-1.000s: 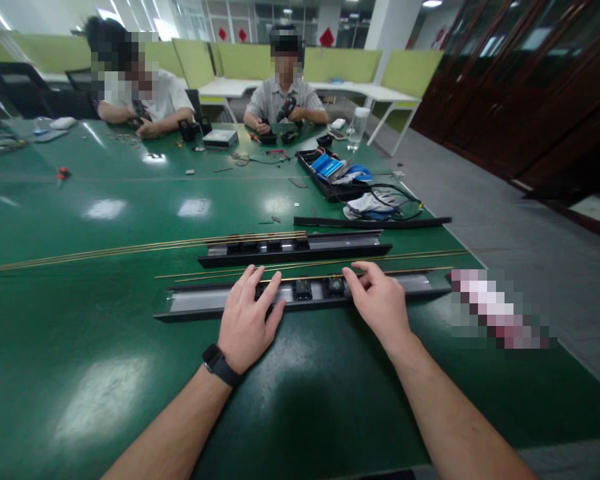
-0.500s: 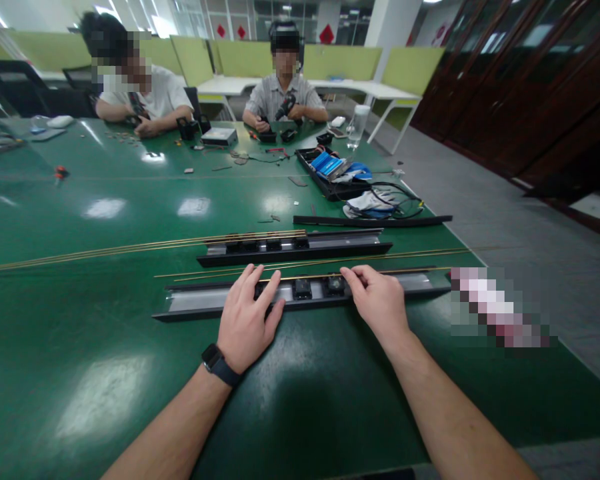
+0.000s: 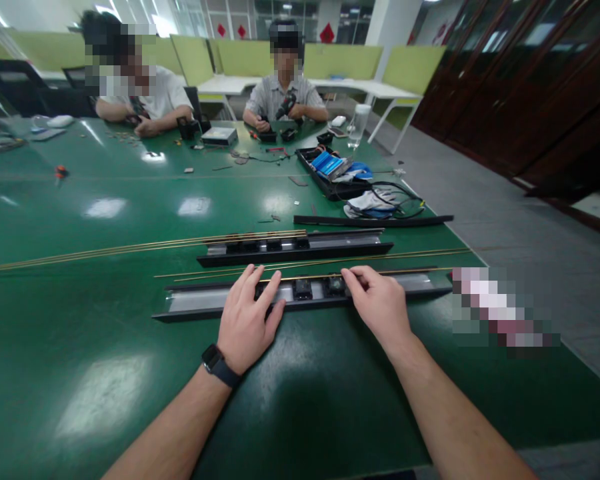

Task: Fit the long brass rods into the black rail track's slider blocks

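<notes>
My left hand lies across the nearer black metal channel, its fingers spread and covering part of it. Small black square blocks sit inside that channel, between my two hands. My right hand is closed, thumb and forefinger pinching a thin brass rod along the channel's far side. Two more thin brass rods lie just behind. Farther back is a second black channel with similar blocks in it, and several brass rods rest over its left part and stretch off to the left.
A black strip lies behind the channels, near a black tray holding a blue box and cables. White-and-blue gloves lie by it. Two people sit across the green table, one holding a power drill. A blurred-out item is at right.
</notes>
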Motion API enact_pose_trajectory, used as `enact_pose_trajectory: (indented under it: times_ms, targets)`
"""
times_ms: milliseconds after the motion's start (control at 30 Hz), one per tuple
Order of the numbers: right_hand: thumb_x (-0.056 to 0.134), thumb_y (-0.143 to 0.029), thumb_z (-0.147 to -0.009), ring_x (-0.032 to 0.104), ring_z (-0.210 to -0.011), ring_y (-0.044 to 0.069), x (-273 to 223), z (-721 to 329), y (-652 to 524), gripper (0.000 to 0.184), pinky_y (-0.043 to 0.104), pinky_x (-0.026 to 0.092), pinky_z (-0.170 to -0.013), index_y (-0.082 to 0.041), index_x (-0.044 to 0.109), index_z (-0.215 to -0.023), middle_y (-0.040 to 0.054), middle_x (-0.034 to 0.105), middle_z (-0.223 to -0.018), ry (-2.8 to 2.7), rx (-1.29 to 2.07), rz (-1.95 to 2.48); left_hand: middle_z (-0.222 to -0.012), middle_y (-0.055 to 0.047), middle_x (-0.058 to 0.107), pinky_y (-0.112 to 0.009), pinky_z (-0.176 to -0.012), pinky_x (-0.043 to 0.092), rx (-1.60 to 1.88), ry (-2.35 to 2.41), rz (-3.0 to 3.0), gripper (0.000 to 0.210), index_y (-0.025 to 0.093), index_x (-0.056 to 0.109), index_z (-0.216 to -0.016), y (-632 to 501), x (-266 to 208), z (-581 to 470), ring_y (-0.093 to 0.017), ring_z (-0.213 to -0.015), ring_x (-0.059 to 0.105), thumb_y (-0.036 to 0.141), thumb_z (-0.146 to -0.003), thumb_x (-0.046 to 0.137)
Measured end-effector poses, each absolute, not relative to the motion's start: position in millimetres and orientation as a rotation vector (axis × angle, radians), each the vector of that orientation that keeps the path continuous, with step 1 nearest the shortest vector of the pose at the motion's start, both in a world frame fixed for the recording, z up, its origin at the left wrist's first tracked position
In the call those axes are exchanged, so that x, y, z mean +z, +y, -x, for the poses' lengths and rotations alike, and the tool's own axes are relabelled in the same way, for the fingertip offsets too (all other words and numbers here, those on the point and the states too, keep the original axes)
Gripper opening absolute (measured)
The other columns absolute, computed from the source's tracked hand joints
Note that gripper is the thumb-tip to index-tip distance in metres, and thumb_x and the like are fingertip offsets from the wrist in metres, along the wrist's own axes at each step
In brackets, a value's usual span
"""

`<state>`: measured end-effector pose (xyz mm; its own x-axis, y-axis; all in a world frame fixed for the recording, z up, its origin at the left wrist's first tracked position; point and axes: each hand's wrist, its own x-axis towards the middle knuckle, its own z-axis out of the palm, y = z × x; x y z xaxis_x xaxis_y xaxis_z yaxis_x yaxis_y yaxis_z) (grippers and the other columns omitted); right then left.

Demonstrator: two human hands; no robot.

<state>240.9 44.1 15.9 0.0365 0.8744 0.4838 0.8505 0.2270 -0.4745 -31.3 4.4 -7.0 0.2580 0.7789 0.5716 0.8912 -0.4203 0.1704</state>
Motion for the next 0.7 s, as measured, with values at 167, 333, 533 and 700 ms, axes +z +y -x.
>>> enact_pose_trajectory:
  times_ms: [167, 333, 533, 700]
  targets:
    - [0.059, -0.052, -0.103, 0.07, -0.067, 0.021, 14.8, -241.6, 46.0, 0.037, 0.032, 0.042, -0.07, -0.025, 0.079, -0.089, 0.0025, 0.077, -0.074, -1.781, 0.033, 1.649, -0.157, -0.021, 0.051, -0.058, -0.12, 0.045, -0.898, -1.579, 2.345, 0.054, 0.021, 0.054, -0.153, 4.5, -6.8, 31.4, -0.039, -0.154, 0.042, 0.033, -0.101, 0.062]
    - [0.056, -0.052, -0.104, 0.072, -0.07, 0.021, 15.5, -240.8, 46.6, 0.039, 0.032, 0.041, -0.07, -0.024, 0.08, -0.089, 0.0038, 0.079, -0.076, -1.792, 0.01, 1.682, -0.157, -0.02, 0.051, -0.057, -0.121, 0.045, -0.891, -1.585, 2.348, 0.054, 0.021, 0.053, -0.154, 4.7, -6.8, 31.6, -0.038, -0.154, 0.041, 0.033, -0.102, 0.061]
    - [0.055, -0.053, -0.104, 0.072, -0.069, 0.021, 15.9, -240.8, 46.4, 0.042, 0.033, 0.04, -0.069, -0.024, 0.079, -0.087, 0.0047, 0.079, -0.076, -1.791, 0.01, 1.677, -0.158, -0.02, 0.05, -0.056, -0.122, 0.044, -0.896, -1.578, 2.349, 0.054, 0.021, 0.053, -0.154, 5.2, -7.1, 32.1, -0.038, -0.155, 0.041, 0.033, -0.102, 0.061]
    - [0.061, -0.058, -0.099, 0.071, -0.07, 0.023, 14.9, -241.9, 44.8, 0.039, 0.034, 0.043, -0.072, -0.023, 0.079, -0.1, 0.0024, 0.076, -0.071, -1.707, 0.02, 1.682, -0.158, -0.018, 0.051, -0.058, -0.12, 0.045, -0.914, -1.581, 2.355, 0.056, 0.025, 0.051, -0.156, 5.2, -8.0, 32.5, -0.038, -0.154, 0.042, 0.033, -0.101, 0.061]
